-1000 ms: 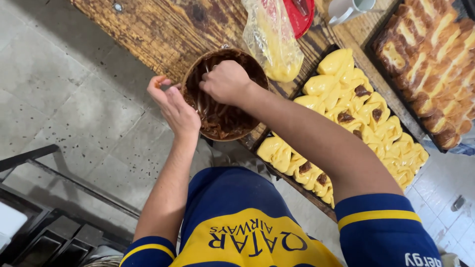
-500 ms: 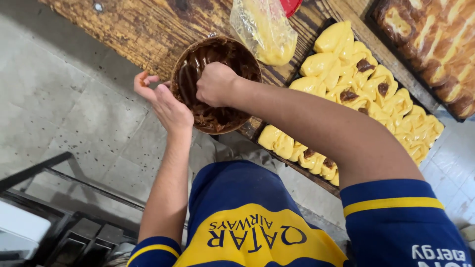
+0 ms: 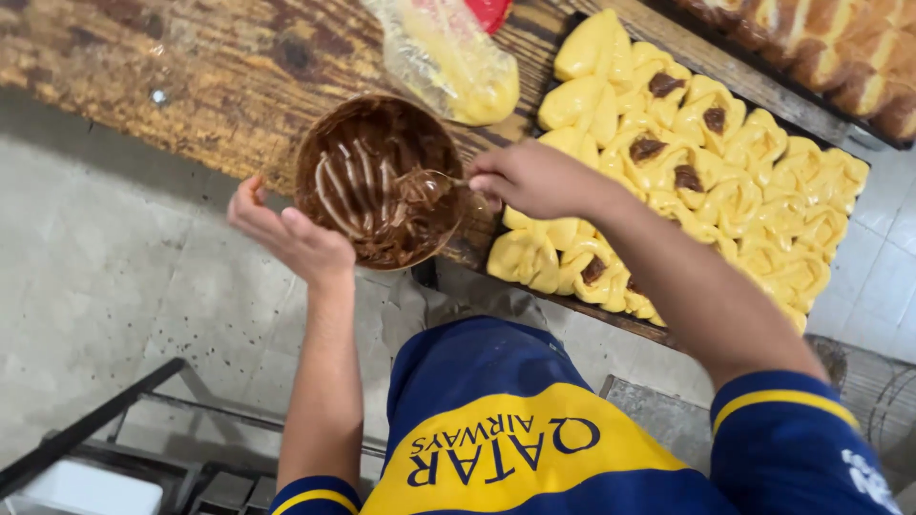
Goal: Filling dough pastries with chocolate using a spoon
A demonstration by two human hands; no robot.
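Shirt (image 3: 496, 420): dark blue jersey with a broad yellow chest band
Sleeves (image 3: 778, 420): short, blue, yellow-striped cuffs
Hands: bare

Left hand (image 3: 291, 234) cupping the near rim of a brown bowl (image 3: 329, 191) of chocolate spread; right hand (image 3: 534, 178) pinching a spoon (image 3: 429, 179) inside it. Beyond, tray (image 3: 572, 303) of yellow dough buns (image 3: 754, 200) on wooden bench (image 3: 191, 76).

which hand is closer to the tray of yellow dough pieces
Right. The right hand is over the near edge of the tray of yellow dough pieces, holding a spoon into the brown bowl. The left hand is at the bowl's far side, away from the tray.
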